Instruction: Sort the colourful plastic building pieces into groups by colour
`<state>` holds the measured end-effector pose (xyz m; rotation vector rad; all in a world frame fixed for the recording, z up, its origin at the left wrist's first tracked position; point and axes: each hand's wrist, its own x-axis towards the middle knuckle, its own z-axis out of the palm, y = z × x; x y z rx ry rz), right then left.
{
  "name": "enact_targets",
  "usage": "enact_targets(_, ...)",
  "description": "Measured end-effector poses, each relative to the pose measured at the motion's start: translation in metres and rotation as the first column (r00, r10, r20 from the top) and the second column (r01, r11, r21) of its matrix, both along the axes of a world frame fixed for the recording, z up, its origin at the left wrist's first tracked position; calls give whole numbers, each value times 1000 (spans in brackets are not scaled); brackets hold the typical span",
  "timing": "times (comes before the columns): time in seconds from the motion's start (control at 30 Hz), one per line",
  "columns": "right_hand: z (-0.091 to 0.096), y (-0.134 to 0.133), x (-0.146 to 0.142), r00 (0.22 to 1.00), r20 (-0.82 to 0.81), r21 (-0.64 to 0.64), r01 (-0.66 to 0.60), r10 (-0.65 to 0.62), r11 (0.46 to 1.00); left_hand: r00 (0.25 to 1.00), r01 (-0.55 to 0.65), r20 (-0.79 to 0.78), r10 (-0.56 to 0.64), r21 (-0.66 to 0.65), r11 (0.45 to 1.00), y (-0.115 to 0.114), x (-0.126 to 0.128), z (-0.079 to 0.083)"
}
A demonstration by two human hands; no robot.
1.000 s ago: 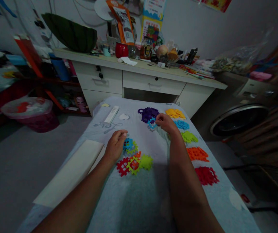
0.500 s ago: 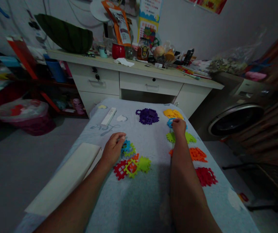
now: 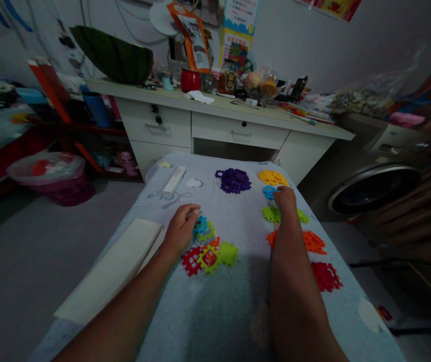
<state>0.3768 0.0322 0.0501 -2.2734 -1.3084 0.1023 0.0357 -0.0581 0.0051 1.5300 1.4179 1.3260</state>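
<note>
My left hand [image 3: 180, 230] rests curled on the cloth-covered table [image 3: 215, 301], its fingertips touching a blue and green toothed plastic tile [image 3: 202, 227]. Just below lies a joined cluster of red, green and orange tiles [image 3: 210, 255]. My right hand [image 3: 285, 199] lies palm down over the blue tile pile [image 3: 268, 192], fingers closed on it; what they hold is hidden. Around it sit sorted piles: purple [image 3: 233, 180], yellow [image 3: 273, 177], green [image 3: 272, 214], orange [image 3: 313, 241] and red [image 3: 325, 276].
A white flat box [image 3: 112, 269] lies at the table's left edge, a white remote-like bar [image 3: 174, 180] at the far left. Beyond stands a cluttered white desk [image 3: 238, 120]. A washing machine [image 3: 373, 188] is at right, a pink bin [image 3: 51, 178] at left.
My right hand moved from the purple pile rightwards to the blue pile and now rests there. The left hand has stayed by the blue and green tile.
</note>
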Motion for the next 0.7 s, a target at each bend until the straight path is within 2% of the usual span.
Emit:
enact_targets(0.07,8,-1,-5,999,8,32,-36,36,999,1000,-11,24,10,6,1000,0,0,1)
enact_targets(0.13,18,-2,-14,992,-13,52,-128,129,990,998,-18,55,17,10,1000,0,-1,0)
enact_targets(0.2,30,-4,-31,958,-52,46,-279,281,959,996,-29,89,28,5,1000,0,-1,-2)
enact_targets(0.23,35,-6,-43,925,-68,35,-372,374,927,994,-33,107,33,0,999,1,-2,-4)
enact_targets(0.3,45,-11,-71,817,-85,-10,-573,570,820,987,-43,151,44,-14,999,2,-3,-8)
enact_targets(0.37,51,-18,-103,664,-86,-99,-748,743,657,978,-51,203,55,-22,998,4,-5,-11)
enact_targets(0.47,51,-30,-149,453,-145,-276,-872,880,404,957,-83,276,88,-29,996,6,-6,-13)
enact_targets(0.5,48,-33,-162,402,-157,-312,-887,902,341,951,-94,294,99,-31,995,7,-6,-13)
enact_targets(0.57,41,-39,-181,340,-147,-358,-894,929,270,941,-110,318,115,-33,993,8,-7,-13)
enact_targets(0.7,28,-48,-200,322,-124,-435,-868,939,240,934,-129,331,134,-39,991,9,-8,-14)
